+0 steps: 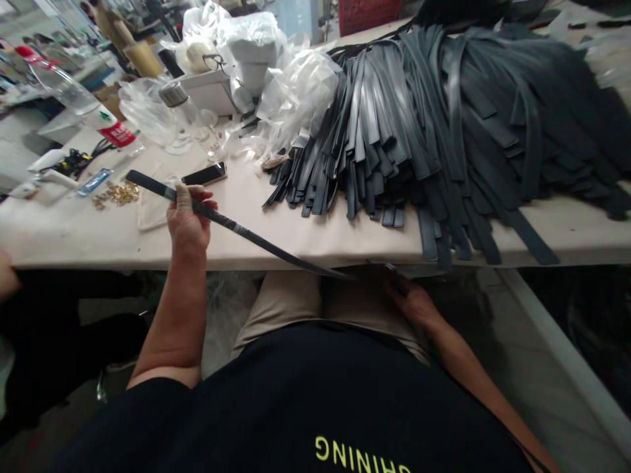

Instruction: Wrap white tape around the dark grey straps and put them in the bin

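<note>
My left hand (188, 217) is closed round a long black strap (271, 248), with thumb and fingers pinching it near one end. The strap's short end points up to the left above the table, and its long part slopes down to the right past the table's front edge. Down by my lap, my right hand (417, 303) is closed on a small dark object, too shadowed to name. It is near the strap's lower end; whether they touch is unclear. A big heap of dark straps (384, 125) lies on the right of the table, some ends overhanging the edge.
On the table (241, 253) are a phone (204, 173), small gold-coloured metal pieces (121, 193), a blue packet (94, 182), a glass jar (180, 105) and crumpled clear plastic bags (300, 92). A plastic bottle (73, 95) stands at left. Another person's arm (7, 276) shows at the left edge.
</note>
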The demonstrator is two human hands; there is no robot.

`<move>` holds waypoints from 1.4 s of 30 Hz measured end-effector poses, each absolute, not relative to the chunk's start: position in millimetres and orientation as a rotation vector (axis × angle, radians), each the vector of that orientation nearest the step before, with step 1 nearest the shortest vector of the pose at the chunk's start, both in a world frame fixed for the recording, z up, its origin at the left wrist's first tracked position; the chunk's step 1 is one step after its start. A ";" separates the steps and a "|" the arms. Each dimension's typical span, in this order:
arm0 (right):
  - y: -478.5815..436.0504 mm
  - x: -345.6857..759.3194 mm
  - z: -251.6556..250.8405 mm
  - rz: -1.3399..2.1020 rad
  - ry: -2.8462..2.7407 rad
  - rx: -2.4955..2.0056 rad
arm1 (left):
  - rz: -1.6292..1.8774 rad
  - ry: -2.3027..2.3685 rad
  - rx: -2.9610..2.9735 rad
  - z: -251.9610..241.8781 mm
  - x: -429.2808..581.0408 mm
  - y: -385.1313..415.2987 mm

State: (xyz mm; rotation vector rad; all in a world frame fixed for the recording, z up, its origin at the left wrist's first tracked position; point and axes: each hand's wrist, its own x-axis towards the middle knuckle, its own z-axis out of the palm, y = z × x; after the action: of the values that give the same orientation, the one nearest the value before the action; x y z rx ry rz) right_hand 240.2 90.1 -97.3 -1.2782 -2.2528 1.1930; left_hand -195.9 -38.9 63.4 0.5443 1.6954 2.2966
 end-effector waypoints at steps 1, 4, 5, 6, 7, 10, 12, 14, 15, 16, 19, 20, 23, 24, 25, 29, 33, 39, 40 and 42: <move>91.1 237.6 -105.8 1.192 -2.260 -1.274 | 2.296 1.701 0.529 61.2 -198.1 -38.6; 95.1 232.4 -121.9 1.232 -2.319 -1.213 | 2.310 1.696 0.476 55.3 -201.5 -37.9; 96.4 231.0 -124.4 1.245 -2.343 -1.181 | 2.311 1.700 0.463 53.7 -201.8 -37.7; 97.5 229.8 -125.5 1.255 -2.367 -1.148 | 2.308 1.709 0.451 52.6 -201.9 -37.5; 98.2 228.7 -125.4 1.261 -2.389 -1.120 | 2.304 1.717 0.436 52.1 -202.0 -37.5; 97.4 229.8 -117.5 1.264 -2.425 -1.079 | 2.318 1.706 0.384 55.1 -203.0 -38.8; 93.7 236.5 -105.7 1.281 -2.431 -1.060 | 2.350 1.690 0.379 60.5 -202.8 -41.2; 88.2 248.2 -88.9 1.309 -2.430 -1.039 | 2.364 1.728 0.501 67.1 -198.0 -44.2; 85.2 254.9 -79.1 1.314 -2.423 -1.038 | 2.359 1.769 0.618 70.4 -192.5 -45.5; 82.2 261.6 -68.4 1.306 -2.411 -1.050 | 2.337 1.813 0.767 73.4 -184.4 -46.4; 74.6 275.3 -32.4 1.263 -2.355 -1.100 | 2.086 1.848 1.226 81.5 -143.8 -46.0; 72.5 276.5 -19.4 1.264 -2.345 -1.082 | 1.938 1.818 1.350 84.1 -125.9 -44.5; 65.1 270.4 19.8 1.272 -2.433 -0.843 | 1.347 1.611 1.711 92.0 -68.5 -35.0; 61.9 266.7 31.7 1.251 -2.489 -0.748 | 1.149 1.490 1.821 94.0 -50.7 -30.3; 58.4 263.3 42.1 1.216 -2.544 -0.664 | 0.988 1.355 1.906 95.4 -34.7 -24.9; 44.5 260.7 65.1 1.114 -2.612 -0.567 | 0.500 0.962 2.069 91.6 8.5 -5.8; 30.7 277.0 63.3 1.111 -2.584 -0.643 | 0.206 0.891 2.038 77.5 25.6 -0.2; 1.5 321.6 53.4 1.031 -2.494 -0.994 | -0.070 0.890 2.039 56.6 45.7 10.7; -5.0 331.3 53.4 1.047 -2.467 -1.056 | -0.104 0.853 2.024 54.2 51.7 12.8; -19.3 354.4 55.3 1.064 -2.382 -1.196 | -0.139 0.816 1.970 52.1 64.7 17.7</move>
State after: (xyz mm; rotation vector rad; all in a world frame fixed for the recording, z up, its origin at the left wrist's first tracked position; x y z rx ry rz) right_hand 354.4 -19.3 55.3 -1.1960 -2.3819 1.0643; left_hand 64.7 17.7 52.1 1.9704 0.8159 -0.1388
